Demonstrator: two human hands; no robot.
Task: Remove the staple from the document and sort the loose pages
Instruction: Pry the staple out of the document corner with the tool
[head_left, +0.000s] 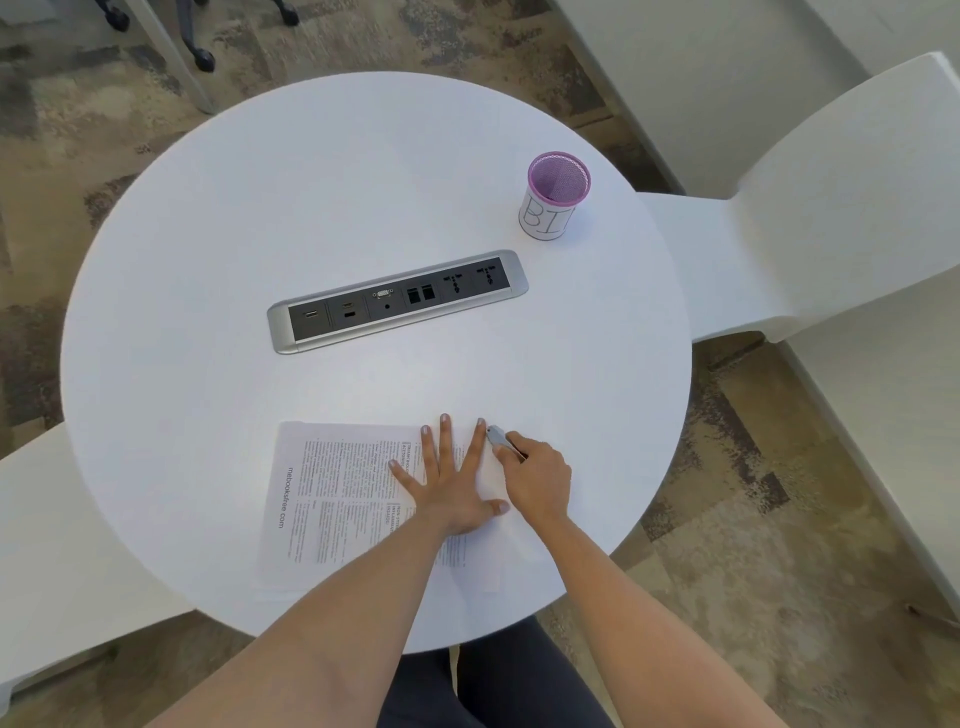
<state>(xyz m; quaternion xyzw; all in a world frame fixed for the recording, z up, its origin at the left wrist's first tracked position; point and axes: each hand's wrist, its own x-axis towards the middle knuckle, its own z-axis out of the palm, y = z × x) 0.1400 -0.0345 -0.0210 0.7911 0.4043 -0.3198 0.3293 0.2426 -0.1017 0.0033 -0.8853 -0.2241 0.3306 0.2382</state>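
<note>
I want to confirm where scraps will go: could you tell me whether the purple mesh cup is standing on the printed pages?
No, the purple mesh cup stands apart on the bare table, beyond the power strip, far from the printed pages.

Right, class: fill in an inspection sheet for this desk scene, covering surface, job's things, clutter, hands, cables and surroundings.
Surface: round white table with a built-in socket panel.
Job's things: printed document lying flat; grey staple remover at its far right corner.
Clutter: purple mesh pot, labelled, apparently empty.
Hands: left hand spread flat on the document; right hand grips the staple remover.
Cables: nothing seen.
Surroundings: white chairs, patterned carpet.
</note>
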